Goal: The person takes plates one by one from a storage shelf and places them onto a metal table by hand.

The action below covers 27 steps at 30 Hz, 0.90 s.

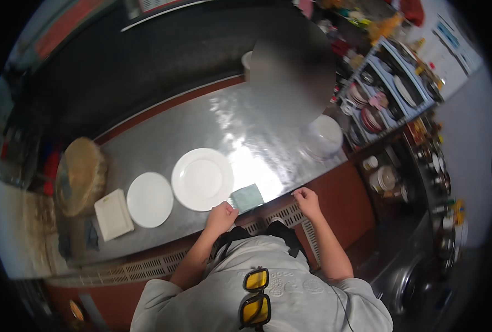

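Observation:
My left hand [222,217] is closed at the counter's front edge, just below a large white round plate [202,179]. Close to its fingertips lies a folded pale green cloth [247,198], flat on the metal. My right hand [306,201] is over the same edge, to the right of the cloth and apart from it. Its fingers are curled into a pinch. Whether either hand holds something small is hidden. Left of the large plate are a smooth white round plate [150,200] and a cream rectangular dish [113,215].
A round wooden chopping block [81,177] stands at the counter's left end. A clear plastic bowl [323,138] sits at the right end of the steel counter [268,144]. Farther right, a blue-grey rack [392,88] holds stacked dishes. A blurred patch covers the back right.

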### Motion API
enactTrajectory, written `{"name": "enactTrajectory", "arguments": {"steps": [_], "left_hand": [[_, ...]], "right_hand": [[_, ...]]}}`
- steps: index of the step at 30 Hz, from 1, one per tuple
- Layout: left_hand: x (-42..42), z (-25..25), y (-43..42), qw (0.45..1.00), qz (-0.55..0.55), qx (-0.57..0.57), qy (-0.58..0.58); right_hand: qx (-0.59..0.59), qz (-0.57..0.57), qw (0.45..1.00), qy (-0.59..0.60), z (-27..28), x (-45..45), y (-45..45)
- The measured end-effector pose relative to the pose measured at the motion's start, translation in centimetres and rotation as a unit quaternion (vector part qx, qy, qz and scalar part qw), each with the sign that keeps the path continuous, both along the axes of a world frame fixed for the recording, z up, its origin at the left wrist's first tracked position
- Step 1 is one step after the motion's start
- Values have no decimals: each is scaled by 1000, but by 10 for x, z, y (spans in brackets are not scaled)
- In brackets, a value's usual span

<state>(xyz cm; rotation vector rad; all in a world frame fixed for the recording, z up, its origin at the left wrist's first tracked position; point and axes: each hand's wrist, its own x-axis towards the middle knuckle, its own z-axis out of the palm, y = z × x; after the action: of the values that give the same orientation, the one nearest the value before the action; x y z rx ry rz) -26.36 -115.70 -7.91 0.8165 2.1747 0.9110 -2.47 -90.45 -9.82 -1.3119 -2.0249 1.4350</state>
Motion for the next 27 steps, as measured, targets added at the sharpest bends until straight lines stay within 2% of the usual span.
{"name": "enactTrajectory", "arguments": {"steps": [2,3,6,8,14,17,20,27], "left_hand": [[18,2,25,998,-48,25,-15],[25,3,34,997,-70,30,-12],[49,8,61,992,-117,37,-12],[70,18,79,990,-130,46,-37],[138,0,142,981,-148,67,-110],[184,16,176,973,-172,76,-132],[237,34,207,965,-184,77,-172],[326,40,266,942,-255,110,-187]], "right_hand": [[6,-30,1000,6,-11,34,-2],[-30,-52,998,6,11,43,-9],[-39,-92,994,47,-39,90,-3],[-61,-95,993,44,-39,114,1],[-90,-119,986,78,-24,183,22],[-26,-153,985,75,-16,222,34],[-92,-206,966,129,5,261,44],[-108,-290,926,215,8,347,69]]}}
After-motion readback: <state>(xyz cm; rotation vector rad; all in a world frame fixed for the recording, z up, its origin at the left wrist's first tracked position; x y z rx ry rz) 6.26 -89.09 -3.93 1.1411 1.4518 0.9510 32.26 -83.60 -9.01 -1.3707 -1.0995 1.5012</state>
